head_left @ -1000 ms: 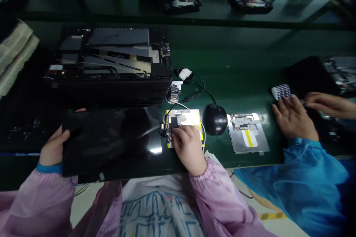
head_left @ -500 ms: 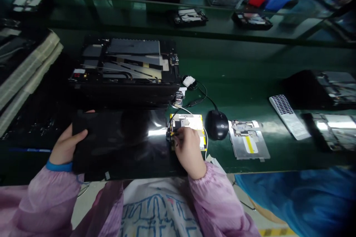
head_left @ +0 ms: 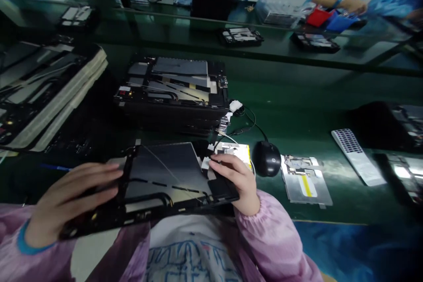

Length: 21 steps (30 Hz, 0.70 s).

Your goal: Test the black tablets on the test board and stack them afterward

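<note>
Both my hands hold a black tablet chassis [head_left: 165, 176] with its inner side up, showing a grey plate and thin cables. It is lifted off the green bench and tilted toward me. My left hand [head_left: 66, 198] grips its left edge with fingers wrapped over the frame. Gripping the right edge, my right hand [head_left: 236, 180] has its fingers on top near a white connector. Just behind that hand a yellow-edged board [head_left: 239, 150] with wires lies on the bench.
A stack of open tablet chassis [head_left: 175, 92] stands behind. A black mouse [head_left: 267, 158], a metal plate [head_left: 306, 178] and a white keypad remote [head_left: 357, 156] lie to the right. Trays [head_left: 39, 92] fill the left. People in blue work at the far bench.
The tablet lay screen-up on the bench with my right hand at the small board; now it is flipped inner side up and lifted, held by both hands. The co-worker's hands at right are gone.
</note>
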### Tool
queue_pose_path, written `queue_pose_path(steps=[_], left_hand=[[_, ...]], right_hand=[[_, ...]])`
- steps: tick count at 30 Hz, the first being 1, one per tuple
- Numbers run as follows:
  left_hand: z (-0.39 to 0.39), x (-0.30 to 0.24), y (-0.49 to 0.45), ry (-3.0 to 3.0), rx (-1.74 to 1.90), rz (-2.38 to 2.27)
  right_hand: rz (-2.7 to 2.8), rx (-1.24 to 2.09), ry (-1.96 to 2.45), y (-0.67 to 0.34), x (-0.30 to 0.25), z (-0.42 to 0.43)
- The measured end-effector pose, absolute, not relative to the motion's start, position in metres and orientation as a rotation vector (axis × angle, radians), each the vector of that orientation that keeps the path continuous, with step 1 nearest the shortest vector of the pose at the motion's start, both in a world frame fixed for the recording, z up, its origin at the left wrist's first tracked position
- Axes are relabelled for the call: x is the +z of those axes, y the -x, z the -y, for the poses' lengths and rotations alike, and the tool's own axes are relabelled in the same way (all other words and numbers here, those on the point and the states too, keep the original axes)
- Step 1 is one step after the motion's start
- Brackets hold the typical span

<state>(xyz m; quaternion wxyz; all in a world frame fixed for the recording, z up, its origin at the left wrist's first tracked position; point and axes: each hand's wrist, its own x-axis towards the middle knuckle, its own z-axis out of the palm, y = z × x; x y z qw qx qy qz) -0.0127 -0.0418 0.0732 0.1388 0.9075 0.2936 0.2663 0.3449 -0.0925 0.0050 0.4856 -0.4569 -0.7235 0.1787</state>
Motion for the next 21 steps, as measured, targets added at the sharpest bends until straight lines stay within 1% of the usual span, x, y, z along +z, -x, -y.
queue_pose_path(steps=[2, 8, 10, 13, 14, 16, 19, 21], left_hand=[[0.034, 0.057, 0.012, -2.665, 0.721, -0.847], [0.041, 0.009, 0.023, -2.706, 0.461, -1.123], [0.047, 0.005, 0.03, -2.717, 0.431, -1.275], [0.051, 0.007, 0.051, -2.672, 0.448, -1.701], [0.051, 0.008, 0.06, -2.648, 0.416, -1.854], [0.05, 0.01, 0.075, -2.623, 0.219, -2.074], [0.045, 0.01, 0.089, -2.636, -0.116, -2.125], [0.042, 0.009, 0.092, -2.631, -0.153, -2.126]], right_hand=[[1.829, 0.353, 1.147, -0.343, -0.006, 0.095], [2.081, 0.251, 1.236, -0.338, -0.029, 0.108], [2.166, 0.225, 1.295, -0.337, -0.031, 0.112], [2.202, 0.217, 1.366, -0.331, -0.031, 0.114], [2.204, 0.208, 1.373, -0.327, -0.031, 0.113], [2.216, 0.198, 1.381, -0.315, -0.028, 0.112], [2.264, 0.269, 1.369, -0.297, -0.023, 0.109], [2.292, 0.35, 1.371, -0.289, -0.019, 0.106]])
